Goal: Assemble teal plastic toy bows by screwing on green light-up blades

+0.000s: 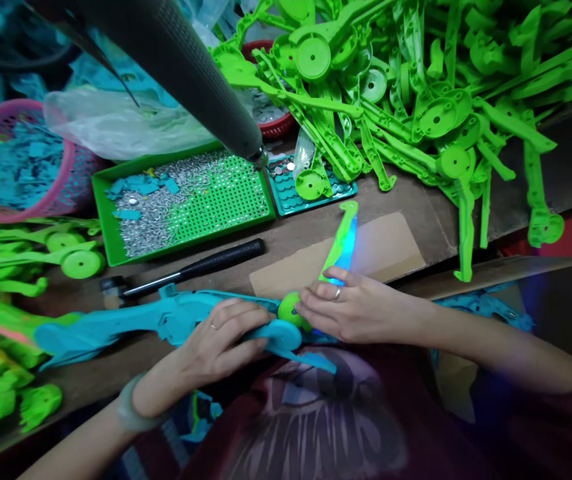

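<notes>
A long green piece (335,252) reaches over the cardboard (391,243), its round end pinched in the right hand (346,303); the blue along its edge may be another part or glare. Just beside, the left hand (229,337) closes thumb and fingers around a blue round-ended piece (286,335). Beyond lie a black-handled hammer (206,262), a green tray (226,200) of screws (149,227) and a heap of green parts (436,117)

Dim corners, blurred outer edges
</notes>
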The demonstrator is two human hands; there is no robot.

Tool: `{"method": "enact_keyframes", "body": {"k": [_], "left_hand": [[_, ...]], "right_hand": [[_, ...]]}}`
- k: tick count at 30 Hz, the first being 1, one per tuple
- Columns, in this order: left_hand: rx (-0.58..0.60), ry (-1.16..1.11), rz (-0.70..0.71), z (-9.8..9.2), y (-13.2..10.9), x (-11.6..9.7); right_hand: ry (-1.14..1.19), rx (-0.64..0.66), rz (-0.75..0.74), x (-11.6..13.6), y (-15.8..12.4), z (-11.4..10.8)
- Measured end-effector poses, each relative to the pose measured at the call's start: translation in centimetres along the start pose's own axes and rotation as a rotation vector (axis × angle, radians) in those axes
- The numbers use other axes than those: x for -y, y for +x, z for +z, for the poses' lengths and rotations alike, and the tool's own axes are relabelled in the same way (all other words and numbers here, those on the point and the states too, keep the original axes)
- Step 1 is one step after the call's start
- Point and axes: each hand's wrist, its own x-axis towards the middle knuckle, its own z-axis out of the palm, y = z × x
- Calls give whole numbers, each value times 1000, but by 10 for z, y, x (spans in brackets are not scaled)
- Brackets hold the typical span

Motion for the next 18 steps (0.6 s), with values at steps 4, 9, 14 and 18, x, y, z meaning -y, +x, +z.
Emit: {"method": "enact_keyframes", "body": {"k": [4,9,14,18], "left_hand": [[-27,4,30,-4,7,0],[-20,-7,67,-4,6,3],[-57,-3,58,-2,6,3],[-38,-12,54,-5,6,1]], "right_hand": [[56,18,20,-1,4,-2],[98,47,100,1,7,-2],[101,9,119,6,7,-1],[128,23,127,8,5,-1]]}}
